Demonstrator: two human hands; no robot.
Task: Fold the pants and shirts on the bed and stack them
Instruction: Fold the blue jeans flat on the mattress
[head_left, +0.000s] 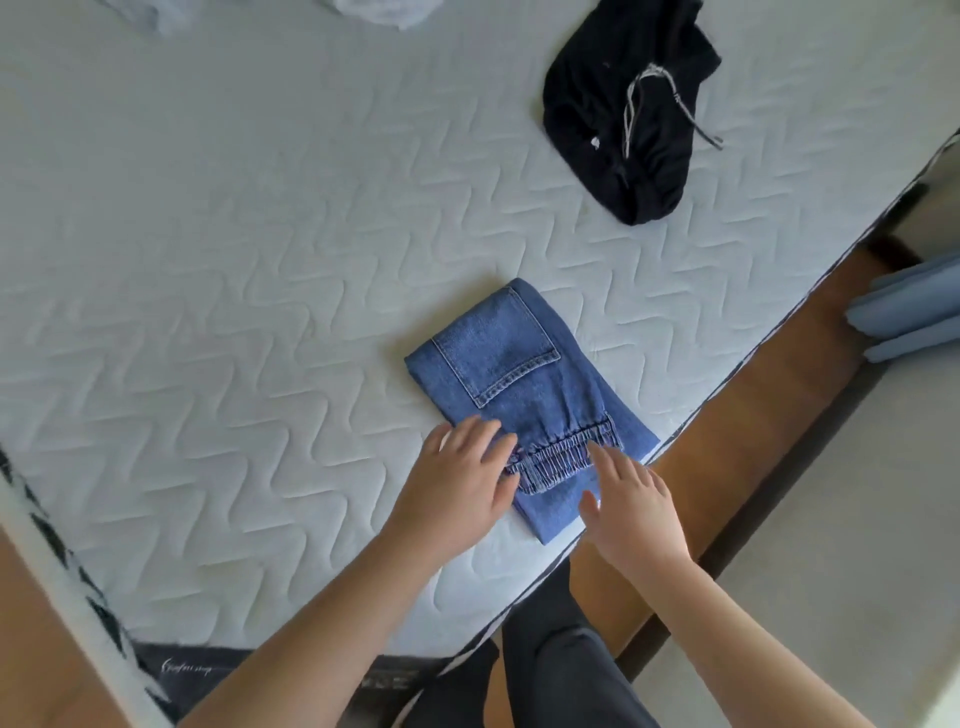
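Folded jeans (524, 395) near mattress (208, 312) edge. My left hand (457, 483) flat, open on elastic cuff; right hand (631, 506) open, touching lower fold. Black drawstring pants (623, 104) crumpled beyond, apart. Mattress-side writing unreadable.

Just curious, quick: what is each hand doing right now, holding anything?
Left hand: open, fingers spread flat on the folded jeans, gripping nothing.
Right hand: open, flat on the jeans' near edge, gripping nothing.

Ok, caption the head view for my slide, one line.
Both hands, left and right, flat on folded jeans at the bed edge; black pants lie unfolded beyond.
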